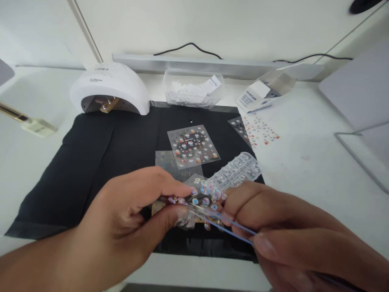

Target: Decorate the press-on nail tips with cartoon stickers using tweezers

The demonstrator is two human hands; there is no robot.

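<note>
The left hand (121,219) pinches a sticker sheet (200,196) between closed fingers. The right hand (288,231) grips thin tweezers (225,223), tip touching it, above the black mat (91,162).

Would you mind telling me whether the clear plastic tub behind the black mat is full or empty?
Partly filled. The clear plastic tub holds white folded pieces, visible through its wall, piled along the bottom, with room above them.

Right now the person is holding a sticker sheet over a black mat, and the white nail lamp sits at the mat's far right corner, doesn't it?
Not quite. The head view shows the white nail lamp at the far left corner of the black mat, not the right. The rest holds: the left hand and right hand hold a sticker sheet over the mat.
</note>
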